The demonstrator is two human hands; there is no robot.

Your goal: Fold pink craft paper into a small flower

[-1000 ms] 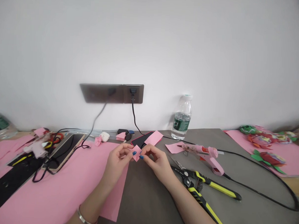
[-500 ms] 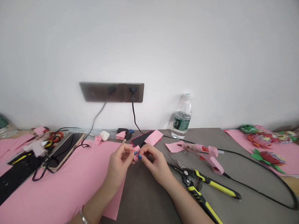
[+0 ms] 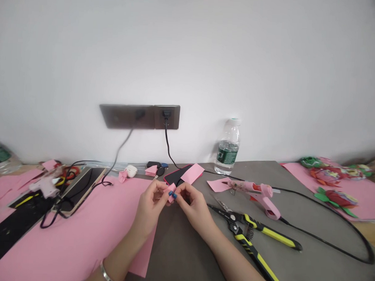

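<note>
A small folded piece of pink paper [image 3: 172, 187] is pinched between my two hands above the grey work surface. My left hand [image 3: 153, 201] grips its left side with thumb and fingers. My right hand [image 3: 191, 203] closes on its right edge, the thumbs nearly touching. Fingers cover much of the paper, so its full shape is hidden. Just behind my hands, a phone with a red edge [image 3: 174, 175] lies partly under a flat pink paper strip [image 3: 192, 173].
To the right lie wire strippers [image 3: 249, 226] with yellow-black handles and a pink glue gun [image 3: 253, 191] with its cord. A water bottle [image 3: 228, 148] stands by the wall. Large pink paper [image 3: 109, 220] spreads left beside another phone [image 3: 82, 189]. Paper flowers [image 3: 340, 199] rest far right.
My hands stay in nearly the same place. The thumbs have shifted slightly on the folded pink paper, and its angle differs a little. Nothing else has moved.
</note>
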